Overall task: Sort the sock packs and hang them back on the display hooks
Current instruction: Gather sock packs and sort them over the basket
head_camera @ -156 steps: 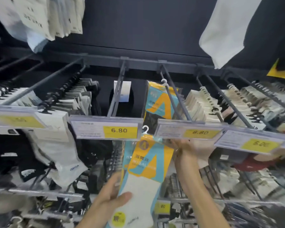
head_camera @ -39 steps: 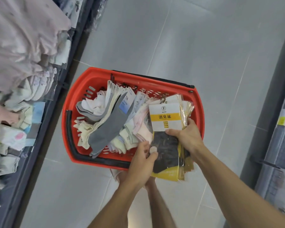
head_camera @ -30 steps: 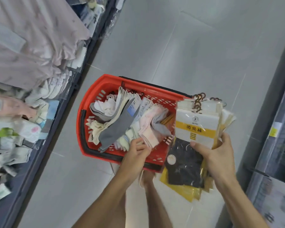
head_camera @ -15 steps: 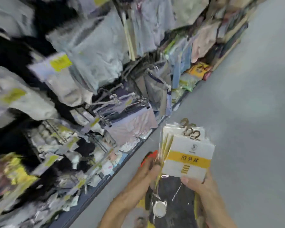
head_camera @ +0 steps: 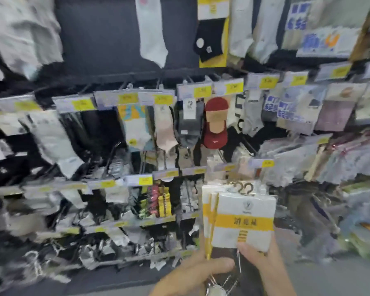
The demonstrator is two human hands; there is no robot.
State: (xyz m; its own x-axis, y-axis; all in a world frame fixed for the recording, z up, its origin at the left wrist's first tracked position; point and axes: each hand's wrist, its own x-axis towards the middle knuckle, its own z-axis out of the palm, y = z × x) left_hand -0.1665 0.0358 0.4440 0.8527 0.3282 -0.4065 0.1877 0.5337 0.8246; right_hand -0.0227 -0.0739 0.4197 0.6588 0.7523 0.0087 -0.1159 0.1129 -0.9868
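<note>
The front pack point(head_camera: 244, 218) bears a yellow band point(head_camera: 242, 223) with three dark Chinese characters, too blurred to read for certain, under a small round logo point(head_camera: 246, 205). Digits on the yellow price tags point(head_camera: 145, 180) are smeared past reading. Large blue characters on the right-hand packs point(head_camera: 286, 107) are also illegible.

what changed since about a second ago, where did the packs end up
The right hand lifted the sock packs out of the red basket and up in front of the display. The left hand, which was on loose socks in the basket a second ago, now holds the packs at their lower left. The basket is out of view. Unchanged: the right hand's grip on the packs; none is hung yet.
</note>
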